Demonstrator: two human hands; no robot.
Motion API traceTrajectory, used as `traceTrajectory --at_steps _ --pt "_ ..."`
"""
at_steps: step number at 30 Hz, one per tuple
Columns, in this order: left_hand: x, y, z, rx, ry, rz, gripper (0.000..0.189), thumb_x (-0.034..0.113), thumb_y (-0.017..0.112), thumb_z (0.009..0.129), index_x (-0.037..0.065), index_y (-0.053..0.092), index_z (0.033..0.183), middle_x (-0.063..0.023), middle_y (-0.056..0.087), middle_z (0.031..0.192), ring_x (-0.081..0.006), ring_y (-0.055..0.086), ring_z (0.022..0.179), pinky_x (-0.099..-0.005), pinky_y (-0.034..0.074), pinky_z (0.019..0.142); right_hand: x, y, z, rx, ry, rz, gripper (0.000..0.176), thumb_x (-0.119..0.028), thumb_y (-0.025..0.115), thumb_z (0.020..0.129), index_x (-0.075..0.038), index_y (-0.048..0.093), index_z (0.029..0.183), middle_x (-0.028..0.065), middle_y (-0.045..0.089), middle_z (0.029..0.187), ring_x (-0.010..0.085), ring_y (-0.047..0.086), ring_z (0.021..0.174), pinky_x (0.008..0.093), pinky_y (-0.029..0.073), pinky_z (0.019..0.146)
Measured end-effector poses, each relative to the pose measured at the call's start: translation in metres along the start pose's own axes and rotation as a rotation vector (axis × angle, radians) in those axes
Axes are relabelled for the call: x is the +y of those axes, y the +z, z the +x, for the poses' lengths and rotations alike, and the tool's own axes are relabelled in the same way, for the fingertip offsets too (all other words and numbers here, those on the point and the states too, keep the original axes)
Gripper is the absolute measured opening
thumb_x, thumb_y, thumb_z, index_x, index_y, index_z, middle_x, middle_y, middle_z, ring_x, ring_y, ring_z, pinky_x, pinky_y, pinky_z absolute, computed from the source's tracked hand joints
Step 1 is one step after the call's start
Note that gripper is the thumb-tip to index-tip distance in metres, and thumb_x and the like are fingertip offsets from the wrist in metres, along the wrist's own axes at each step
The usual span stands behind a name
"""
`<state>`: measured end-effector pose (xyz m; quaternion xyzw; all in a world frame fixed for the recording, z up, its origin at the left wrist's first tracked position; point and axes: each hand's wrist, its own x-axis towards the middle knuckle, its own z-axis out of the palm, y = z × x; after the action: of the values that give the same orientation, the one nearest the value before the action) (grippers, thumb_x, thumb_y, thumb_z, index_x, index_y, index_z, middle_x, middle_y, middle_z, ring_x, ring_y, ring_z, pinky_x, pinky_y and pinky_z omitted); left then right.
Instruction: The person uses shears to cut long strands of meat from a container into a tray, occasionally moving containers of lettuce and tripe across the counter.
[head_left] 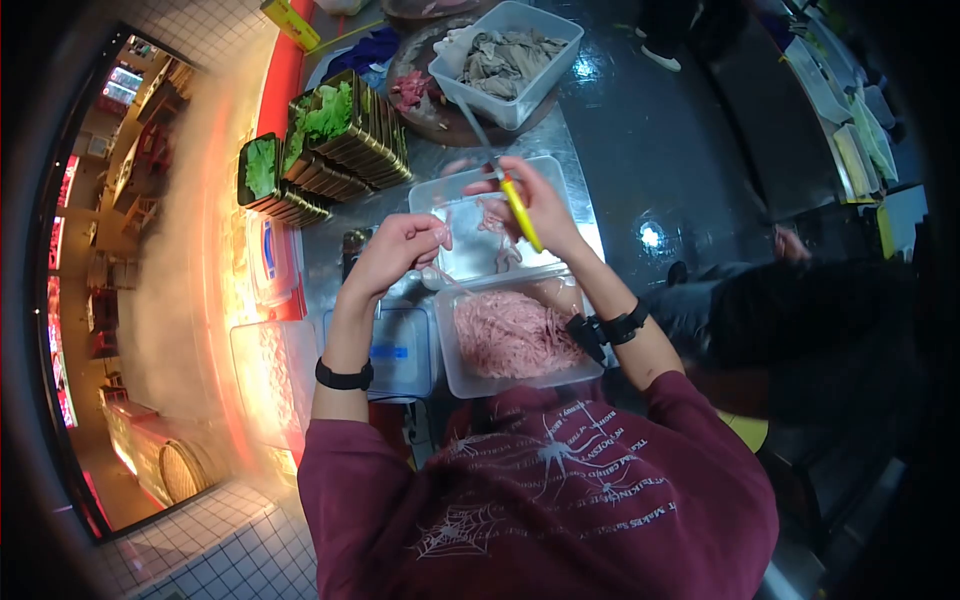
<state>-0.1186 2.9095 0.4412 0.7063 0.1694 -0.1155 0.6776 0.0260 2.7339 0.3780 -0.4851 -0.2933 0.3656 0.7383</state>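
Observation:
My right hand is closed around the yellow handle of a knife; its grey blade points up and away, slightly blurred. My left hand is pinched on a thin pale pink strip of meat, which hangs toward the nearer tub. Both hands are over a clear plastic container with a few pink strips of meat in it. Right in front of my body, a second clear tub holds a heap of shredded pink meat.
Beyond stands a white tub of greyish pieces on a round board, beside some red meat. Stacked dark trays with green leaves are at the left. A blue-edged lid lies near my left forearm. Another person's dark-clothed legs are at right.

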Motion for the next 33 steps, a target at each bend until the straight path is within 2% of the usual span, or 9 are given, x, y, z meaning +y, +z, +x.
traceTrajectory --at_steps 4,8,12,22,23,26,28,30,33 --pt "0.024 0.001 0.008 -0.045 0.049 0.052 0.021 0.021 0.057 0.093 0.003 0.062 0.083 0.0066 0.043 0.062 -0.0022 0.035 0.054 -0.0184 0.026 0.049 -0.035 0.034 0.004 -0.128 -0.016 0.002 0.035 -0.011 0.065 0.087 -0.008 0.044 0.115 0.0052 0.062 0.095 0.0064 0.053 0.058 0.0199 0.042 0.048" --pt "0.041 0.011 0.003 0.016 0.084 -0.072 0.021 0.021 0.055 0.094 0.003 0.061 0.084 0.0076 0.041 0.061 -0.0019 0.034 0.053 -0.0179 0.025 0.049 -0.053 0.032 0.012 -0.054 -0.168 -0.392 0.032 -0.006 0.065 0.085 -0.005 0.047 0.112 0.0025 0.058 0.088 0.0089 0.055 0.077 0.0232 0.045 0.066" --pt "0.031 0.016 -0.001 0.049 0.127 -0.024 0.021 0.02 0.053 0.095 0.003 0.062 0.086 0.0074 0.042 0.062 -0.0017 0.034 0.054 -0.0178 0.025 0.049 -0.062 0.031 0.004 -0.136 -0.048 -0.262 0.032 -0.001 0.061 0.085 -0.005 0.046 0.112 0.002 0.056 0.085 0.0103 0.055 0.078 0.0255 0.046 0.069" --pt "0.007 0.034 -0.01 0.041 0.144 -0.092 0.026 0.02 0.048 0.096 0.0 0.065 0.095 0.0067 0.044 0.061 -0.0018 0.037 0.054 -0.0184 0.028 0.049 -0.027 0.031 -0.011 -0.116 -0.087 -0.426 0.033 -0.007 0.062 0.086 -0.004 0.046 0.115 0.0065 0.056 0.096 0.0136 0.055 0.091 0.0291 0.045 0.081" --pt "0.003 0.034 -0.009 0.071 0.166 -0.054 0.027 0.02 0.048 0.096 0.001 0.065 0.094 0.0061 0.045 0.06 -0.0021 0.038 0.054 -0.0196 0.029 0.049 -0.019 0.032 -0.008 -0.112 -0.288 -0.583 0.037 -0.004 0.061 0.089 -0.007 0.044 0.122 -0.0012 0.055 0.087 0.0046 0.051 0.068 0.0197 0.042 0.058" --pt "-0.005 0.04 -0.012 0.116 0.218 0.036 0.027 0.022 0.047 0.097 0.002 0.064 0.087 0.0058 0.045 0.06 -0.0022 0.038 0.053 -0.0202 0.029 0.048 -0.03 0.038 -0.022 -0.164 0.105 -0.307 0.037 -0.003 0.059 0.089 -0.007 0.043 0.122 -0.0029 0.053 0.08 0.0041 0.05 0.066 0.0192 0.04 0.056" --pt "-0.009 0.037 -0.011 0.141 0.224 0.105 0.027 0.022 0.048 0.097 0.003 0.062 0.085 0.0058 0.045 0.06 -0.0022 0.037 0.053 -0.0198 0.029 0.048 -0.021 0.036 -0.023 -0.142 0.082 -0.263 0.035 -0.007 0.059 0.09 -0.008 0.043 0.122 -0.0048 0.049 0.073 0.0018 0.046 0.06 0.0172 0.034 0.049" --pt "-0.011 0.034 -0.013 0.17 0.232 0.177 0.026 0.022 0.048 0.097 0.004 0.06 0.083 0.0057 0.044 0.06 -0.0022 0.037 0.053 -0.0194 0.029 0.048 -0.04 0.038 -0.025 -0.077 0.141 -0.251 0.029 -0.005 0.06 0.087 -0.007 0.048 0.114 -0.0022 0.049 0.074 0.0049 0.047 0.057 0.0214 0.041 0.051" --pt "-0.015 0.03 -0.019 -0.056 0.155 -0.051 0.025 0.022 0.049 0.097 0.004 0.057 0.081 0.0061 0.044 0.06 -0.0023 0.037 0.053 -0.0187 0.028 0.048 -0.062 0.041 -0.021 0.013 0.071 -0.176 0.034 -0.012 0.059 0.086 -0.005 0.047 0.117 -0.0029 0.047 0.068 0.0031 0.044 0.052 0.0176 0.033 0.044"
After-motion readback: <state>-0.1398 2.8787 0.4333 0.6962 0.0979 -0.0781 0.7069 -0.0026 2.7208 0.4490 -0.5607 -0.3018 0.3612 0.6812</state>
